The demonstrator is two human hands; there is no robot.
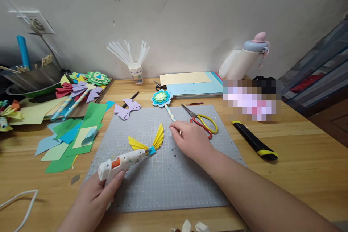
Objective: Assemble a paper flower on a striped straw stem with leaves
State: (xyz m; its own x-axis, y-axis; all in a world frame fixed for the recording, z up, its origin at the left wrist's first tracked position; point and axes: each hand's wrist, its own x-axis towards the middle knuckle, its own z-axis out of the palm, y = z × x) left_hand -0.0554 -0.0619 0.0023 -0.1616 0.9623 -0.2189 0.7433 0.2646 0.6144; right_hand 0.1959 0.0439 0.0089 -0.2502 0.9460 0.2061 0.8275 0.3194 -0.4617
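While the left hand grips the white hot-glue gun, its nozzle meets the yellow pleated paper fan bow with blue centre band on the grey cutting mat.
Right hand is closed on the striped paper straw bearing a finished blue-green layered paper flower. Judged part done: flower mounted, bow folded and banded but not yet joined to the straw; lilac paper bow lies apart.

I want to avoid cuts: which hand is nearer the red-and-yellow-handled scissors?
Right. The right hand lies just left of the scissors, nearly touching the handles; the left hand holds the glue gun far off.
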